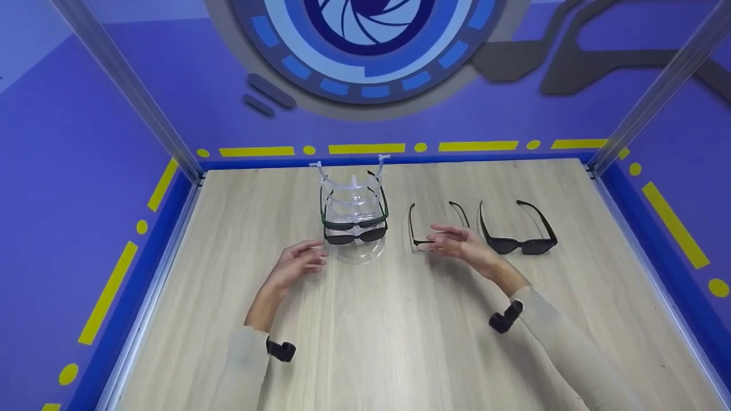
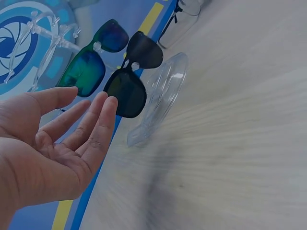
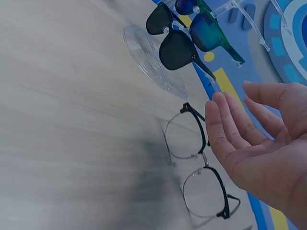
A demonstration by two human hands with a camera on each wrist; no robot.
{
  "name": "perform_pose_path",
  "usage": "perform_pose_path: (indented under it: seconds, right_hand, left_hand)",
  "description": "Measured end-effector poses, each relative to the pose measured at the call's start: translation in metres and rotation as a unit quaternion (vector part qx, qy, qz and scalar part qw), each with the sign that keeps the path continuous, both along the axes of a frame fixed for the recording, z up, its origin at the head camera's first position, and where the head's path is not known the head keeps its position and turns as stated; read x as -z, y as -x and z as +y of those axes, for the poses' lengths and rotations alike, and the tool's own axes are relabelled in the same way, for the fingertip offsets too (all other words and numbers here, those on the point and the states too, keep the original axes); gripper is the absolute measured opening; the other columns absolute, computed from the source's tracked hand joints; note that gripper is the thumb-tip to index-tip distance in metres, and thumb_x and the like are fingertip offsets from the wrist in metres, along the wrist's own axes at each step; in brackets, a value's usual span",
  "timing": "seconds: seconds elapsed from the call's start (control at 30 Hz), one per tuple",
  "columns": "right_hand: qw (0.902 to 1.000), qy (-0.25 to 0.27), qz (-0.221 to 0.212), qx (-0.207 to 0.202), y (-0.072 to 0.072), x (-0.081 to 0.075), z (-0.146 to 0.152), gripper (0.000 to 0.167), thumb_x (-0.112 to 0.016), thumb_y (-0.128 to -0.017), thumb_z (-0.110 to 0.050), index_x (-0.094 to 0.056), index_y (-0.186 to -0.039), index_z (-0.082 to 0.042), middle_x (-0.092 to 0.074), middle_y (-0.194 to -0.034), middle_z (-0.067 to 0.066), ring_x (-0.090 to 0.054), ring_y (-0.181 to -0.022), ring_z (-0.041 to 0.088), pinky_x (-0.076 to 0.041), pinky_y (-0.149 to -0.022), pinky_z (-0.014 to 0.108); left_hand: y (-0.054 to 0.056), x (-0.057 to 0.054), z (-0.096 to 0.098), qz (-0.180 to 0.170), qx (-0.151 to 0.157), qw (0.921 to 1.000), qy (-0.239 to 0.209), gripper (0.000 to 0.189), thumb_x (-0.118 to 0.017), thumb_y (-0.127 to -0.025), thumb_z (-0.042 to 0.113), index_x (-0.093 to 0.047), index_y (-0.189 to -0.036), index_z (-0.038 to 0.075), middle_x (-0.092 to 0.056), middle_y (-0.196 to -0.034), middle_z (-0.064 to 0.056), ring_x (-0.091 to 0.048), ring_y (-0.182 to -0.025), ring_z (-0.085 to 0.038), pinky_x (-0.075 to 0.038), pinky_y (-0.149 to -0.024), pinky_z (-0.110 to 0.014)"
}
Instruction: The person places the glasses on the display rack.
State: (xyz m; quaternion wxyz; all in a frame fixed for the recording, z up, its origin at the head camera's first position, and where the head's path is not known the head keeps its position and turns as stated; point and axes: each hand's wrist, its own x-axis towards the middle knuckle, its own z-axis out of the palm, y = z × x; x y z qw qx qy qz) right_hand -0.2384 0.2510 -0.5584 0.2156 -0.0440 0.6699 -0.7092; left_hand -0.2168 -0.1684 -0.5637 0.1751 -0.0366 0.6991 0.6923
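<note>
A clear plastic glasses stand (image 1: 355, 254) stands upright on the table, with black sunglasses (image 1: 341, 239) on its lowest holder and green-framed mirrored sunglasses (image 2: 89, 72) just above them. My left hand (image 1: 296, 265) hovers at the stand's left side, fingers loosely bent and palm turned inward, with nothing in it. My right hand (image 1: 464, 246) is over the clear-lensed eyeglasses (image 3: 204, 160), hiding part of them in the head view; its fingers are relaxed and hold nothing. Those eyeglasses have black browlines and thin metal rims, and lie with temples unfolded toward the back.
Another pair of black sunglasses (image 1: 522, 246) lies at the right, temples spread toward the back wall. The stand's upper holders (image 1: 351, 185) carry no glasses. Blue panels (image 1: 131, 188) in metal framing enclose the wooden table (image 1: 365, 342) at the left, back and right.
</note>
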Motion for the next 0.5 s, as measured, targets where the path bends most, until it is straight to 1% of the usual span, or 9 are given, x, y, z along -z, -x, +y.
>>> perform_pose_path:
  seconds: [0.13,0.23,0.37,0.5]
  right_hand:
    - [0.9999,0.005,-0.011,0.007,-0.005,0.003,0.015,0.056,-0.063,-0.101,-0.011,-0.042,-0.151,0.005,-0.067,-0.134,0.015,-0.070,-0.116,0.020,-0.051,-0.111,0.044]
    - [0.9997,-0.006,-0.018,0.012,-0.009,0.005,0.024,0.058,-0.064,-0.101,-0.012,-0.040,-0.152,0.004,-0.066,-0.137,0.016,-0.069,-0.120,0.023,-0.051,-0.112,0.042]
    - [0.9993,-0.016,-0.026,0.024,-0.015,0.007,0.036,0.062,-0.065,-0.100,-0.013,-0.038,-0.153,0.003,-0.065,-0.138,0.016,-0.067,-0.124,0.025,-0.049,-0.113,0.042]
    - [0.9987,-0.005,-0.035,0.038,-0.019,0.010,0.048,0.061,-0.065,-0.100,-0.012,-0.039,-0.153,0.004,-0.068,-0.136,0.011,-0.069,-0.120,0.020,-0.048,-0.114,0.042]
  left_hand:
    - [-0.002,0.003,0.010,0.007,0.022,0.9997,-0.007,0.042,-0.058,-0.104,0.013,-0.054,-0.142,-0.004,-0.073,-0.116,-0.012,-0.069,-0.097,-0.015,-0.060,-0.088,-0.030]
    - [-0.003,0.005,0.021,0.003,0.030,0.9995,-0.013,0.040,-0.057,-0.104,0.012,-0.055,-0.141,-0.003,-0.073,-0.113,-0.009,-0.069,-0.095,-0.014,-0.060,-0.086,-0.029]
    - [-0.003,0.006,0.037,0.000,0.040,0.9987,-0.030,0.038,-0.056,-0.104,0.009,-0.055,-0.139,-0.005,-0.074,-0.110,-0.009,-0.070,-0.093,-0.014,-0.061,-0.087,-0.032]
    - [-0.004,0.007,0.055,0.004,0.054,0.9977,-0.040,0.041,-0.056,-0.103,0.008,-0.053,-0.140,-0.008,-0.074,-0.107,-0.007,-0.071,-0.091,-0.016,-0.061,-0.089,-0.036]
